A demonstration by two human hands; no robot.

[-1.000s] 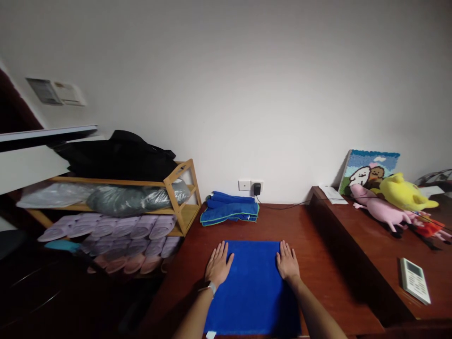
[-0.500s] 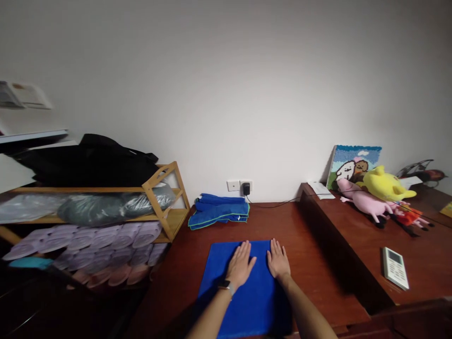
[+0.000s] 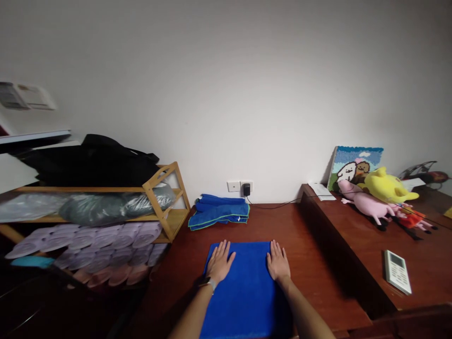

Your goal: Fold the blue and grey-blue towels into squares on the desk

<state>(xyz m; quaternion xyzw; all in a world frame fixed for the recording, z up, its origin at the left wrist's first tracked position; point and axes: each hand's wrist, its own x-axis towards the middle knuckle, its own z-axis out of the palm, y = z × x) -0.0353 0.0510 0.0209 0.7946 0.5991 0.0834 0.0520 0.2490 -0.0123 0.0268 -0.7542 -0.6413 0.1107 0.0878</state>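
A blue cloth (image 3: 247,292) lies spread flat on the reddish-brown table (image 3: 314,263). My left hand (image 3: 219,263) rests palm down on the cloth's far left corner, its fingers stretched out; a watch is on that wrist. On the far right corner lies my right hand (image 3: 278,262), also flat with fingers extended. Neither hand grips anything. Behind them, near the wall, sits a bunched pile of blue cloths (image 3: 219,210) with green edging.
To the left stands a wooden rack (image 3: 169,207) with a black bag (image 3: 95,162) and rows of slippers (image 3: 116,235). On the right surface are plush toys (image 3: 384,186), a dog picture (image 3: 341,165) and a white remote (image 3: 398,272). A black plug (image 3: 246,189) is in the wall.
My left hand has slid left across the cloth, from near its middle to its far left corner. My right hand has stayed in about the same place.
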